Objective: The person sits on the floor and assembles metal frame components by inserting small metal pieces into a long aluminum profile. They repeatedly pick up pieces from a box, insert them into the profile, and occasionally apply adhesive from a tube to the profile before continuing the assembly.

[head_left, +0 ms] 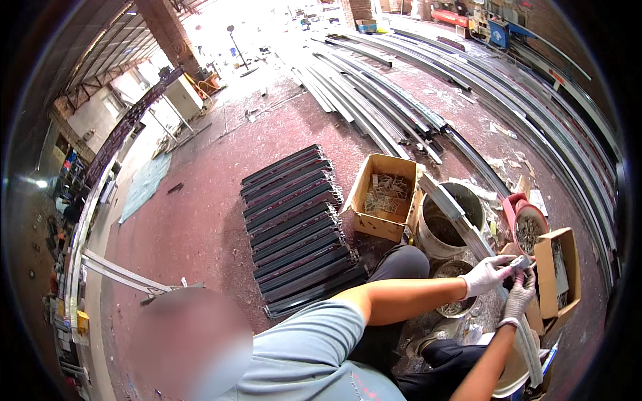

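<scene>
Red floor (194,200); grey piece (520,262) seemingly between left fingers (503,262) and right fingers (527,278)

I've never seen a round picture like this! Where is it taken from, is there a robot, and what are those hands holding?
There is no robot here, just a person wearing light gloves. The single picture comes from one of two cameras worn on the person's head. Its very wide lens makes the edges dark and bends straight things near the rim.

The left hand and right hand hold a small grey piece between their fingertips. A long metal bar runs beneath them.

On the reddish floor lies a row of dark bars. Nearby are a cardboard box with little pieces inside and a pale bucket. Long metal strips stretch out farther away.
</scene>
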Motion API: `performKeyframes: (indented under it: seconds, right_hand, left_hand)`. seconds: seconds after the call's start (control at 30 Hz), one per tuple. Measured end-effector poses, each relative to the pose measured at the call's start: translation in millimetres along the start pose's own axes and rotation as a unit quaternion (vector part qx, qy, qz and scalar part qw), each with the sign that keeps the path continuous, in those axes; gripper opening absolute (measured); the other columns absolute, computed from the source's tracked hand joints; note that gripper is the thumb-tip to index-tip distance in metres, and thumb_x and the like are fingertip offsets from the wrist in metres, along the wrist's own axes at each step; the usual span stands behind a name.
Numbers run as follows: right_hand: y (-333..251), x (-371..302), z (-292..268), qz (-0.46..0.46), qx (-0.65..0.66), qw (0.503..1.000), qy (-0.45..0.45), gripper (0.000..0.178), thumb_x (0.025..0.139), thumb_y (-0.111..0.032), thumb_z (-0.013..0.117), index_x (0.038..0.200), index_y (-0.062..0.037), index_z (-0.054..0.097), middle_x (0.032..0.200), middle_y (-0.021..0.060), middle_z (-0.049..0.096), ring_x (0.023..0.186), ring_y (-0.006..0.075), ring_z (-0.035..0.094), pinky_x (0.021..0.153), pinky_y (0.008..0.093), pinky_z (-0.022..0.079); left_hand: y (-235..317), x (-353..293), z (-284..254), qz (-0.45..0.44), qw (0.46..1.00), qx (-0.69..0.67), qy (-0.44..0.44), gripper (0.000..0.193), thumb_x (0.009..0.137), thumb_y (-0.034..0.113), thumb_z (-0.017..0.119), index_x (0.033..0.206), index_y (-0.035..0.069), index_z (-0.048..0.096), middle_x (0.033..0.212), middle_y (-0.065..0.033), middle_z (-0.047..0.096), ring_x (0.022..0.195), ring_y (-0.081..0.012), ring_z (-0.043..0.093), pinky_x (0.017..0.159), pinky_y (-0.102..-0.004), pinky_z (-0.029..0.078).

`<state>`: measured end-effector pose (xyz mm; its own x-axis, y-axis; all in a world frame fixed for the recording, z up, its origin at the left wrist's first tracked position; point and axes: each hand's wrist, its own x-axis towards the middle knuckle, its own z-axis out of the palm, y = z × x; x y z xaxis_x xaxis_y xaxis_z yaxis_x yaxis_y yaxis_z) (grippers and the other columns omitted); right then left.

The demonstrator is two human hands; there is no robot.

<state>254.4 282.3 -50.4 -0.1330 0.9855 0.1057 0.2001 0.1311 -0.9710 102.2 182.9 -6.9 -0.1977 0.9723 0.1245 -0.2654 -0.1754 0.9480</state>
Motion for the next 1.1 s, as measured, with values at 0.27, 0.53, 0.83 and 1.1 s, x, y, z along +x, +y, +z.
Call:
performKeyframes:
  seconds: [0.27, 0.53, 0.83, 1.1]
  right_hand:
    - [-17, 23, 77, 0.104, 0.077, 0.992, 0.004, 0.036, 0.103, -0.021, 0.062, 0.135, -0.0053, 0.057, 0.116, 0.0071, 0.067, 0.095, 0.0147, 0.063, 0.08, 0.0293, 0.054]
    - [-43, -3, 137, 0.034, 0.041, 0.994, -0.096, 0.038, 0.106, -0.035, 0.057, 0.125, -0.0022, 0.063, 0.104, 0.0028, 0.067, 0.088, 0.0114, 0.059, 0.081, 0.0291, 0.051]
    - [-17, -13, 156, -0.03, 0.08, 0.994, -0.068, 0.032, 0.102, -0.016, 0.06, 0.128, 0.003, 0.061, 0.113, 0.009, 0.068, 0.1, 0.0167, 0.064, 0.091, 0.0323, 0.053]
    - [-88, -59, 195, 0.003, 0.122, 0.992, 0.027, 0.025, 0.104, -0.023, 0.062, 0.109, 0.0009, 0.066, 0.096, 0.0048, 0.069, 0.085, 0.0096, 0.06, 0.079, 0.0268, 0.051]
  left_hand:
    - [0, 37, -72, 0.002, 0.99, -0.007, 0.138, 0.03, 0.099, 0.02, 0.065, 0.119, -0.002, 0.058, 0.104, -0.0099, 0.068, 0.093, -0.0143, 0.063, 0.085, -0.0312, 0.053]
    - [43, 19, -127, 0.003, 0.983, -0.027, 0.181, 0.049, 0.079, 0.022, 0.086, 0.115, 0.001, 0.059, 0.103, -0.0073, 0.066, 0.095, -0.015, 0.062, 0.085, -0.0305, 0.053]
    - [65, 9, -134, 0.016, 0.984, -0.083, 0.154, 0.051, 0.079, 0.007, 0.083, 0.119, -0.001, 0.053, 0.099, -0.009, 0.065, 0.091, -0.0165, 0.064, 0.081, -0.0319, 0.055]
    - [61, -5, -149, 0.024, 0.974, -0.135, 0.183, 0.091, 0.08, -0.001, 0.082, 0.156, 0.01, 0.033, 0.111, -0.0088, 0.066, 0.092, -0.0153, 0.067, 0.075, -0.0273, 0.058]
